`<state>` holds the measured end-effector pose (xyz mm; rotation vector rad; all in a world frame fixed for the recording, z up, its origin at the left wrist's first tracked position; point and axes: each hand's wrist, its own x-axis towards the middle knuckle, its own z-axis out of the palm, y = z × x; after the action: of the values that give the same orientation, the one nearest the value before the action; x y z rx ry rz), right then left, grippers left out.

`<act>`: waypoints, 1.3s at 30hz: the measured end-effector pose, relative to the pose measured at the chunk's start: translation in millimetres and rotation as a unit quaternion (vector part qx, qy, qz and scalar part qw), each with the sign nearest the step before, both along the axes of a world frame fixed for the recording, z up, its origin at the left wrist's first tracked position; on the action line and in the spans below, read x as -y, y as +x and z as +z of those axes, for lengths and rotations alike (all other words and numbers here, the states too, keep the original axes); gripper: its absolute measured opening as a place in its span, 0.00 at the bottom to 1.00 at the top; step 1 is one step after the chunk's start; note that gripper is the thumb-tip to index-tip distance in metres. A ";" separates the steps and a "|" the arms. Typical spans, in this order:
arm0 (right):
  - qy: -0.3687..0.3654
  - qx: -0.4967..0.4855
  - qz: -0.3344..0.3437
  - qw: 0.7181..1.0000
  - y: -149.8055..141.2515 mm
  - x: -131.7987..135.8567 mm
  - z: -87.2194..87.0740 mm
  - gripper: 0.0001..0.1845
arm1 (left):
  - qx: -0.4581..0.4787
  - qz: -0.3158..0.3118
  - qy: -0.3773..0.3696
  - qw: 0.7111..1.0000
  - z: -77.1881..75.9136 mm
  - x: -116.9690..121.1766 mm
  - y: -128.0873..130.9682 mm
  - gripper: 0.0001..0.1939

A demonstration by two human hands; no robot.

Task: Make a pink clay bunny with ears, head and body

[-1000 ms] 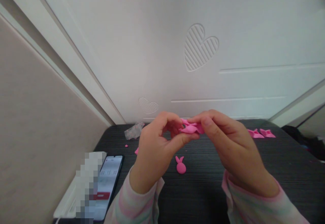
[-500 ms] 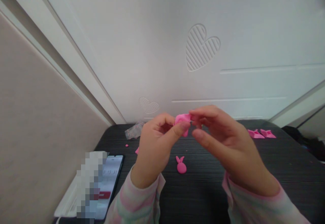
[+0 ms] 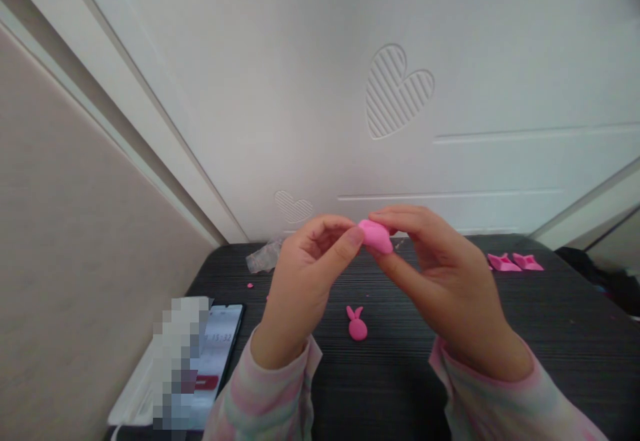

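Pink clay lump [image 3: 376,236] up in air above table [image 3: 500,334] middle, pinched between my left hand [image 3: 305,281] thumb and right hand [image 3: 440,274] fingertips. Both grips closed on it. Light, soft, dents easily; I hold edges gently.

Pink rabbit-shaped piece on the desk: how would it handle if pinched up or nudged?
The rabbit piece looks like the soft pink lump pinched between both hands, so it probably dents easily. Its thin ears likely bend or tear. Lying flat, it should slide or stick, not roll.

left hand [image 3: 300,274]: bare | right hand [image 3: 440,274]: bare | sleeves [image 3: 270,394]: pastel pink-green-white stripes, both arms
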<state>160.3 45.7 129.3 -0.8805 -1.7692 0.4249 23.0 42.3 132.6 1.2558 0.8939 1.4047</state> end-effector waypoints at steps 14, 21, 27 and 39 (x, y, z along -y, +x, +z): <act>-0.001 0.025 -0.028 0.999 0.0 3.0 1.1 0.17 | -0.028 0.024 0.012 0.999 -1.0 -1.6 1.1 0.06; -0.017 -0.050 -0.055 0.997 -0.3 8.0 -0.9 0.09 | -0.053 0.044 0.038 0.997 0.1 3.0 1.3 0.08; -0.024 -0.062 -0.047 0.997 0.9 5.7 -0.3 0.08 | -0.136 0.056 0.081 0.986 4.8 7.6 -0.7 0.10; -0.058 -0.007 0.007 0.998 5.2 5.7 6.9 0.11 | -0.143 0.037 0.033 0.989 4.8 6.7 -4.8 0.05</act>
<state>165.5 40.0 136.2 -0.9457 -1.7521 0.5467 18.2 35.6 137.4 1.5136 1.1045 1.3423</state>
